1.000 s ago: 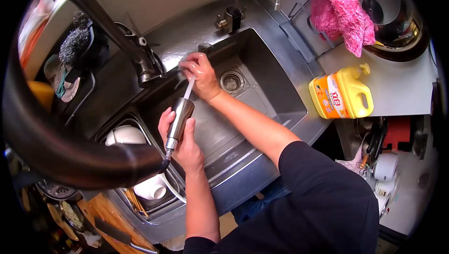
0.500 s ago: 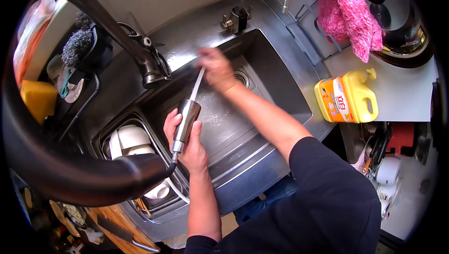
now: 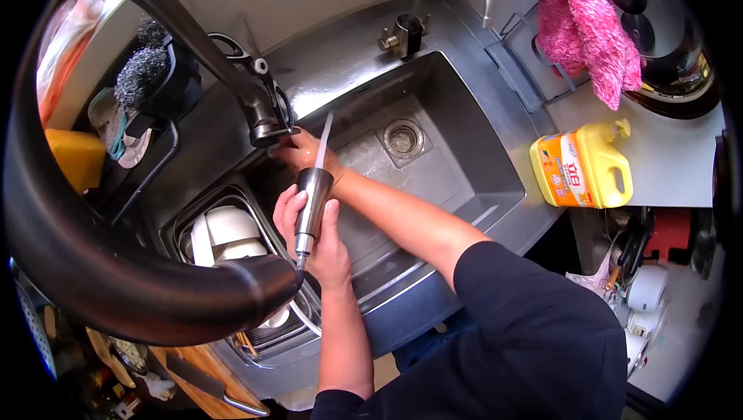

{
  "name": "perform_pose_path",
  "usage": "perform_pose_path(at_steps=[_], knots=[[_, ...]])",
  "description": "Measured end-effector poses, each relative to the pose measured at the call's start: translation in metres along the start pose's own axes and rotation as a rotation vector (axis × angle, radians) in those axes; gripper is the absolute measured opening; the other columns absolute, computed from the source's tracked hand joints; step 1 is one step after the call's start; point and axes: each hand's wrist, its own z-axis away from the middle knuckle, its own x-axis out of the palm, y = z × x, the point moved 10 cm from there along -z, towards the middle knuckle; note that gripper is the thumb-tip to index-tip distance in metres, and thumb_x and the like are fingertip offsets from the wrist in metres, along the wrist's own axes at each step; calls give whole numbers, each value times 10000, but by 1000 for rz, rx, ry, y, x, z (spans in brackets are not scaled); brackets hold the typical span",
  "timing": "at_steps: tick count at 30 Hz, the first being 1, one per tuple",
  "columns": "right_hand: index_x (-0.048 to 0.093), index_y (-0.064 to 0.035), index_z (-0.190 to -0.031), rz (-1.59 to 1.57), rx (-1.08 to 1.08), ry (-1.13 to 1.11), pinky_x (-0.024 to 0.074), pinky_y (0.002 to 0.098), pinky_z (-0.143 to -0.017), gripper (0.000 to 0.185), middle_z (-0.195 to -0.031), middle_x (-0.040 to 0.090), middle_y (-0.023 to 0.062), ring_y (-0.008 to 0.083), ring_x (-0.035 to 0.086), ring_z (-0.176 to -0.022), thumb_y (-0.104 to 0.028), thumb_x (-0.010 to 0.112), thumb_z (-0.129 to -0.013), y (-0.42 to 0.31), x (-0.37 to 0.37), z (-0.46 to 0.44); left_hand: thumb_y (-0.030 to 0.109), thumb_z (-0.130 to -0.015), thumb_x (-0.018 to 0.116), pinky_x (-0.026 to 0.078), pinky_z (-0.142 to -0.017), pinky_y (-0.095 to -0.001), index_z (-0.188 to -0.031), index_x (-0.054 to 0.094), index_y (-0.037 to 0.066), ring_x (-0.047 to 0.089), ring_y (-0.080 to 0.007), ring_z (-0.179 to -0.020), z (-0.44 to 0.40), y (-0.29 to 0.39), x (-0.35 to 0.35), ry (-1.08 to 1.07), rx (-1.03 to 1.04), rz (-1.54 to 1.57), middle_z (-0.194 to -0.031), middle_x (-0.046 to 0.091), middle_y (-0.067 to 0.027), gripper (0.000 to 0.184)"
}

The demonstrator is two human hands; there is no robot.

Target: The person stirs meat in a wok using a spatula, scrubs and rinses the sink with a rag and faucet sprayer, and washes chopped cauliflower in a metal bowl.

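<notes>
Evidently the yellow bottle [image 3: 592, 166], right of the sink [image 3: 474, 138], carries large red characters that look like 立白; its finer print is too small to read. The left hand [image 3: 313, 234] comes up from below, fingers and thumb wrapped around the metal sprayer [image 3: 313, 199], which is tilted over the sink's left part and sends water toward its far side. The right hand [image 3: 308, 153] reaches across the sink to its far left edge, near the faucet base [image 3: 271, 134]; whether it grips anything, I cannot tell. Left of the sink, a basket [image 3: 267, 337] holds white dishes [image 3: 231, 225] and chopsticks [image 3: 246, 343]; farther left, a black holder [image 3: 179, 83] contains steel wool [image 3: 142, 77].
</notes>
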Motion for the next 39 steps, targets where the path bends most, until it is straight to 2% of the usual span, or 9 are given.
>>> perform_pose_path(at_steps=[3,8,11,20,26,33,36,37,39], knots=[[668,-72,-920,117,49,-205,572,401,-797,91,-1015,652,136,339,664,-966,-103,674,-835,26,-49,-11,-1,-844,813,453,-1057,-377,-1204,630,60,567,-273,-1220,2,0,6,-55,6,-64,-1345,546,-163,409],[729,-83,-909,725,369,-58,597,399,-828,83,-1157,644,112,329,685,-1002,-48,699,-840,117,-218,2,11,-839,820,422,-1079,-387,-1205,628,68,549,-283,-1238,12,-6,26,-140,-78,68,-1343,548,-160,417],[712,-36,-1002,814,247,18,582,425,-854,160,-1156,615,145,362,674,-981,-14,687,-846,110,-260,-12,8,-838,816,418,-1095,-396,-1222,622,73,540,-279,-1259,18,-6,36,-183,-99,138,-1353,547,-147,435],[650,24,-919,1019,163,-512,605,433,-818,101,-1128,627,186,354,659,-1016,-8,570,-865,150,-218,41,-37,-820,803,434,-1095,-400,-1220,642,61,557,-274,-1255,18,0,43,-236,-62,117,-1336,579,-138,442],[629,30,-956,1101,397,-598,620,464,-773,113,-1051,613,190,360,672,-991,-26,553,-893,171,-216,78,-55,-815,801,483,-1063,-392,-1210,631,73,573,-267,-1236,25,-1,52,-291,-107,206,-1348,571,-148,448],[629,-11,-928,1051,35,-448,564,461,-817,124,-1023,606,162,365,630,-977,-66,593,-823,109,-235,0,-36,-825,810,480,-1067,-397,-1220,616,81,559,-272,-1256,27,7,59,-295,-90,239,-1373,554,-152,456],[694,-31,-972,1209,4,-795,533,460,-877,192,-1086,649,147,338,629,-1022,-128,575,-857,175,-194,60,-29,-825,813,472,-1074,-400,-1218,613,82,550,-276,-1268,26,5,56,-276,-130,222,-1372,555,-151,455],[717,-44,-950,1279,-233,-794,537,377,-872,211,-1023,633,146,315,604,-1042,-161,579,-842,168,-179,73,-29,-825,813,468,-1078,-402,-1217,613,81,548,-277,-1271,25,4,52,-273,-140,187,-1371,556,-150,453],[770,-77,-935,1295,-95,-1129,517,401,-870,242,-1052,672,105,285,608,-1086,-238,596,-889,183,-173,118,-23,-827,811,452,-1090,-404,-1219,613,77,544,-279,-1276,22,3,45,-237,-140,193,-1370,558,-151,450]])
